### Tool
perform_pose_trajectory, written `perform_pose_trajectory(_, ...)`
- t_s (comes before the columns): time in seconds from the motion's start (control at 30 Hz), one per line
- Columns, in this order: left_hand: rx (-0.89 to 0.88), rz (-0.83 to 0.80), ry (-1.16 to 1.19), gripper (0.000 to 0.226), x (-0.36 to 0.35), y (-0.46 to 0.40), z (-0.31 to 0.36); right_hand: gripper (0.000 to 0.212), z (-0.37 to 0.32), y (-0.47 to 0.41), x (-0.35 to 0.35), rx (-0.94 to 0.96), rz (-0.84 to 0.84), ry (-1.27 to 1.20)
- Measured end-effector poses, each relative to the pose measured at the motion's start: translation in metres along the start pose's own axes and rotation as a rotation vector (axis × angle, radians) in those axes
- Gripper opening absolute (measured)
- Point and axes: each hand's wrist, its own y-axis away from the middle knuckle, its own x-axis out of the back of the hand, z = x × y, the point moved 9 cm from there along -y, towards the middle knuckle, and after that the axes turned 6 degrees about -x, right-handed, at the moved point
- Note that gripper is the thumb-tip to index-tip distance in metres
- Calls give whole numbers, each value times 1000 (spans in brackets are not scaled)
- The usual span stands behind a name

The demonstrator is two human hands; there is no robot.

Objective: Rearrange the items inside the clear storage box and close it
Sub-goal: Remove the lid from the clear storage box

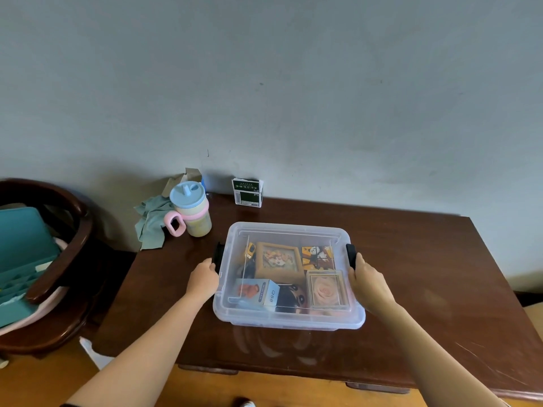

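Lid [289,230] on clear storage box [289,318], left hand [202,279] fingers curled on left black latch [219,257], right hand [367,279] gripping right latch [351,255].

Both hands, left [202,277] and right [367,282], grip black latches on the lidded clear box [289,317]

We count one clear storage box [289,318], two black latches [218,255], two hands [202,279] and two picture frames [279,259]. Beside it we see one cup [192,211], one cloth [151,220] and one small carton [247,192].
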Motion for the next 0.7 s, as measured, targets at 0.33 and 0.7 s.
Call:
perform_pose_trajectory(0.33,45,44,99,37,6,3,-13,40,76,4,-37,-348,-128,-747)
perform_pose_trajectory(0.7,-75,-25,258,21,1,24,13,28,42,23,-15,-234,44,-696)
